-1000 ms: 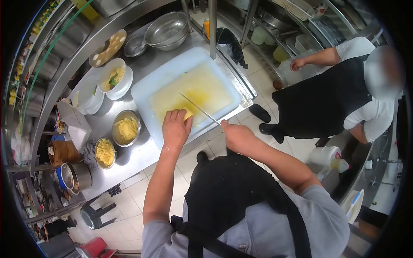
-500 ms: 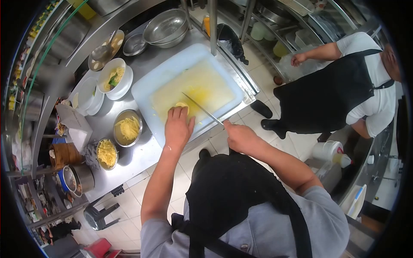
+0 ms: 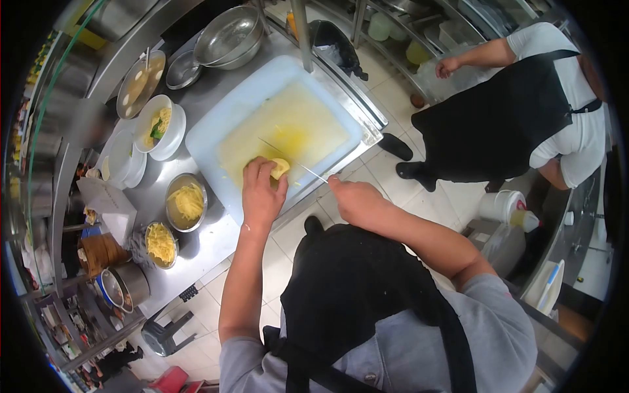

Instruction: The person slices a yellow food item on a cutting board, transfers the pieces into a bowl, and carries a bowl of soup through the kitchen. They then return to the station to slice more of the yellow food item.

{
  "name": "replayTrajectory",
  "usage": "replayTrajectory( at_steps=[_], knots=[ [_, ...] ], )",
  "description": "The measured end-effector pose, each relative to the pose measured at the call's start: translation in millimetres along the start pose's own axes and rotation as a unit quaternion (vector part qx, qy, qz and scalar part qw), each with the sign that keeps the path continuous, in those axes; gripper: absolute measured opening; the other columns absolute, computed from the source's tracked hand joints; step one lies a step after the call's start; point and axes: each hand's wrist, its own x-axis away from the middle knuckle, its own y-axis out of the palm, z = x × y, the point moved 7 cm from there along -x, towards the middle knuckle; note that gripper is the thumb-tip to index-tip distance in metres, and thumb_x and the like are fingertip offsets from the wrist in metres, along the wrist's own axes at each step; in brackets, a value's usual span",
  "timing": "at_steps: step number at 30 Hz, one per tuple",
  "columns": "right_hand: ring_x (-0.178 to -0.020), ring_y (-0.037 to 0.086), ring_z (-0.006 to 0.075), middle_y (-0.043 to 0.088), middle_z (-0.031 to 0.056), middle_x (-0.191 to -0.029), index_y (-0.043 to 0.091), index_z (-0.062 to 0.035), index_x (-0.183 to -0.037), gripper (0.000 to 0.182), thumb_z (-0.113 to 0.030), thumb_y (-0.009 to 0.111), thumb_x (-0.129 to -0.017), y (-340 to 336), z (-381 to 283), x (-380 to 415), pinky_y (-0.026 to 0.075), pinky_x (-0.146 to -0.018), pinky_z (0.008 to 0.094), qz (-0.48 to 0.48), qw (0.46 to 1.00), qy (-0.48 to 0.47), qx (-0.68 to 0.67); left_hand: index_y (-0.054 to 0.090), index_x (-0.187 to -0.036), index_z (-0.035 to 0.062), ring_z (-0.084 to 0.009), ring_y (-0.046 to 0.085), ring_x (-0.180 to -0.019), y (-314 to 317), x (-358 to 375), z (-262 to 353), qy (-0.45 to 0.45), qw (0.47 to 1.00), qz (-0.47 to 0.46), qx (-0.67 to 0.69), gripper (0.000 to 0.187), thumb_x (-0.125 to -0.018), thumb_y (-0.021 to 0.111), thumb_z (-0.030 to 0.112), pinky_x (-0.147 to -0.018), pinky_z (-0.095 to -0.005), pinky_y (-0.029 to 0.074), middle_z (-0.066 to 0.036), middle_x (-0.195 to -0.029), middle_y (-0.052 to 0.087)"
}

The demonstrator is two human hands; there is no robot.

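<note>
Now our left hand (image 3: 262, 200) clamps the yellow piece (image 3: 280, 168) on the board (image 3: 321, 114) at one o'clock, not twelve as before, baring more beside the knife (image 3: 314, 173) our right hand (image 3: 359, 202) grips.

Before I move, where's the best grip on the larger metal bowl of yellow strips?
I'd pinch the larger metal bowl by its rim from above, on the side facing the white bowls: the round rim shows bare there, while the smaller bowl and cutting board crowd other sides.
</note>
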Motion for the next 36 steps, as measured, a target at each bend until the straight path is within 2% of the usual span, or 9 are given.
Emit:
replayTrajectory(
  at_steps=[2,5,11,18,21,24,29,32,36],
  knots=[
    [-0.09,0.07,0.0452,0.071,0.0258,-0.094,0.049,0.0091,-0.129,0.043,0.001,0.055,-0.086,1,1,-2,0.056,-0.078,0.054,-0.021,0.999,0.002,0.036,0.065,-0.115,0.004,-0.0383,0.058,-0.117,-5,-3,12,0.092,0.993,0.006,-0.08,0.031,-0.085,0.075,0.009,-0.098,-0.0462,0.052,-0.018,-0.124,0.06],
    [-0.088,0.071,0.0444,0.071,0.0255,-0.093,0.049,0.0082,-0.126,0.042,0.0,0.057,-0.086,-6,0,2,0.057,-0.076,0.0528,-0.017,0.999,0.005,0.034,0.066,-0.115,0.0042,-0.0378,0.057,-0.119,-3,-5,7,0.108,0.99,-0.052,-0.073,0.031,-0.085,0.074,0.009,-0.099,-0.0466,0.052,-0.018,-0.124,0.06],
    [-0.085,0.071,0.0443,0.071,0.025,-0.09,0.05,0.0053,-0.118,0.037,0.001,0.061,-0.084,-5,2,0,0.057,-0.074,0.0526,-0.009,0.999,-0.004,0.041,0.066,-0.115,0.0048,-0.0378,0.058,-0.117,-3,-10,17,0.162,0.978,-0.072,-0.107,0.029,-0.087,0.072,0.007,-0.098,-0.0458,0.053,-0.014,-0.123,0.062],
    [-0.085,0.071,0.0445,0.071,0.024,-0.089,0.05,0.0044,-0.118,0.037,0.001,0.062,-0.083,-1,2,-1,0.057,-0.075,0.053,-0.01,0.999,0.012,0.043,0.066,-0.114,0.0046,-0.0365,0.059,-0.116,4,-13,14,0.15,0.98,-0.076,-0.109,0.028,-0.087,0.072,0.007,-0.096,-0.0448,0.054,-0.013,-0.122,0.063],
    [-0.085,0.072,0.0438,0.071,0.0241,-0.09,0.049,0.005,-0.118,0.037,0.001,0.062,-0.084,-12,-9,8,0.057,-0.075,0.0527,-0.039,0.998,0.014,0.036,0.066,-0.113,0.0048,-0.0361,0.059,-0.114,7,-12,14,0.145,0.981,-0.059,-0.112,0.028,-0.086,0.072,0.007,-0.096,-0.0445,0.054,-0.013,-0.123,0.063],
    [-0.079,0.069,0.046,0.067,0.027,-0.086,0.048,0.0082,-0.121,0.038,0.004,0.056,-0.084,-17,-16,14,0.056,-0.072,0.0529,-0.031,0.999,-0.016,0.03,0.066,-0.113,0.0049,-0.0358,0.059,-0.113,7,-13,16,0.151,0.98,-0.05,-0.122,0.028,-0.086,0.073,0.007,-0.095,-0.0441,0.055,-0.013,-0.122,0.063],
    [-0.079,0.068,0.047,0.067,0.027,-0.087,0.047,0.0064,-0.116,0.033,0.004,0.057,-0.084,-18,-20,20,0.056,-0.072,0.053,-0.035,0.999,0.012,0.03,0.066,-0.112,0.005,-0.0356,0.06,-0.113,7,-12,15,0.152,0.98,-0.045,-0.124,0.028,-0.085,0.073,0.006,-0.093,-0.0441,0.056,-0.013,-0.121,0.064],
    [-0.079,0.068,0.0476,0.067,0.0272,-0.088,0.047,0.0058,-0.114,0.032,0.004,0.057,-0.084,11,0,8,0.056,-0.072,0.0535,-0.032,0.999,0.007,0.017,0.066,-0.112,0.0052,-0.0359,0.06,-0.113,7,-11,14,0.154,0.979,-0.043,-0.124,0.028,-0.085,0.073,0.006,-0.093,-0.0441,0.056,-0.013,-0.121,0.064],
    [-0.079,0.068,0.0478,0.067,0.0275,-0.087,0.046,0.0053,-0.114,0.031,0.005,0.056,-0.084,-2,-12,11,0.055,-0.072,0.0544,-0.047,0.998,0.025,0.022,0.067,-0.112,0.0055,-0.0359,0.06,-0.114,5,-10,12,0.149,0.98,-0.045,-0.12,0.027,-0.085,0.073,0.006,-0.093,-0.0441,0.056,-0.012,-0.121,0.064]
  ],
)
